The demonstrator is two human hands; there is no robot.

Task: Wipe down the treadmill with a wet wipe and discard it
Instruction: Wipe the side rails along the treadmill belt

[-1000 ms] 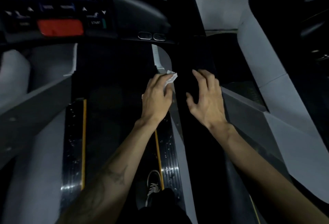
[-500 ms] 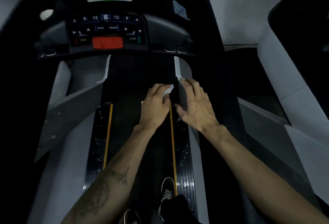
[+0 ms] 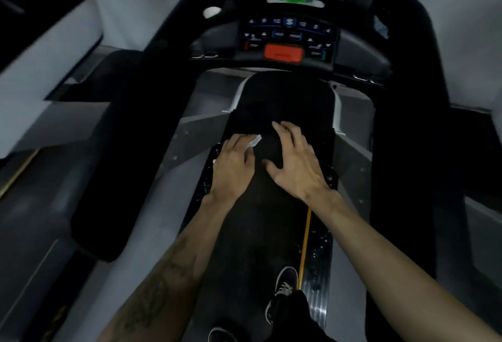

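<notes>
Head view: mid-frame, the left hand (image 3: 233, 164) presses the wipe (image 3: 254, 141) flat onto the belt (image 3: 260, 219), fingers straight. The right hand (image 3: 294, 161) rests beside it, spread and holding nothing. Only a corner of the wipe shows; it could bunch and skip patches.

The long black treadmill belt (image 3: 260, 233) carries everything here. A small white wet wipe (image 3: 254, 141) lies flat on it, under the left hand (image 3: 233, 168). The right hand (image 3: 296, 162) lies flat on the belt just beside it. A black shoe with white laces (image 3: 284, 286) stands on the belt, near its yellow edge line (image 3: 305, 235).
</notes>
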